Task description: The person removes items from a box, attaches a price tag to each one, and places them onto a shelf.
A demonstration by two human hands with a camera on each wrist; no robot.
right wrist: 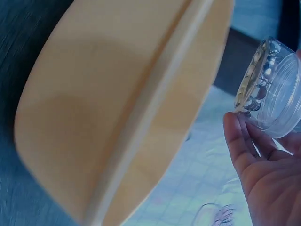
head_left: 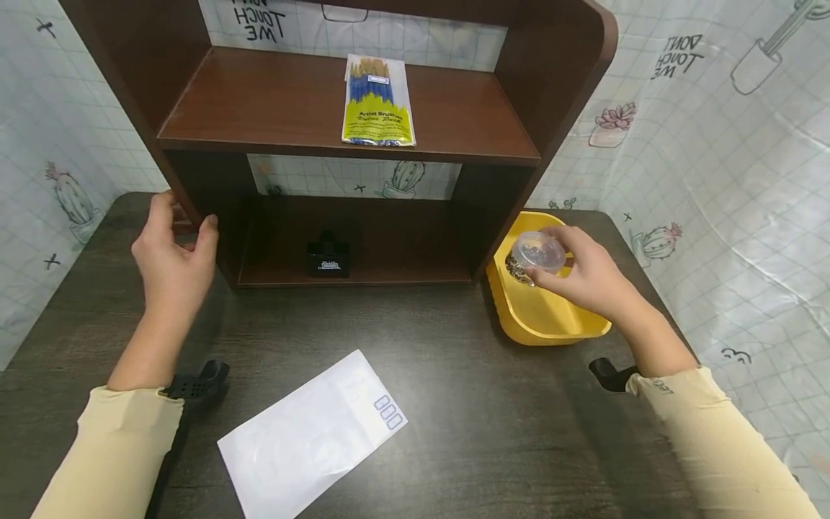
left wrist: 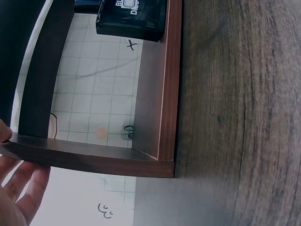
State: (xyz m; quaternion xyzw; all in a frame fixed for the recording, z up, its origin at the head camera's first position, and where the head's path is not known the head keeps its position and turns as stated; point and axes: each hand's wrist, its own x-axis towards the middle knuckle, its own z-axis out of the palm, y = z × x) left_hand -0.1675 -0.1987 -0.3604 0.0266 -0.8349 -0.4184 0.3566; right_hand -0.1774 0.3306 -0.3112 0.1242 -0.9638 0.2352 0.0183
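My left hand (head_left: 175, 263) grips the left side panel of a dark brown wooden shelf (head_left: 447, 155), thumb on one face and fingers on the other. In the left wrist view the fingers (left wrist: 33, 188) show beyond the panel's edge. My right hand (head_left: 586, 270) holds a small clear round tub (head_left: 540, 251) between thumb and fingers, over a yellow plastic basket (head_left: 554, 336). Shiny metallic thumbtacks gather at one end of the tub in the right wrist view, where the basket's wall (right wrist: 94, 94) stands beside it.
A packet of artist brushes (head_left: 378, 108) lies on the upper shelf board. On the lower board stands a small black bottle-shaped item (head_left: 328, 256) with white lettering. A white envelope (head_left: 318, 432) lies on the dark wooden table (head_left: 467, 425). Patterned sheeting (head_left: 746, 180) hangs behind and to the sides.
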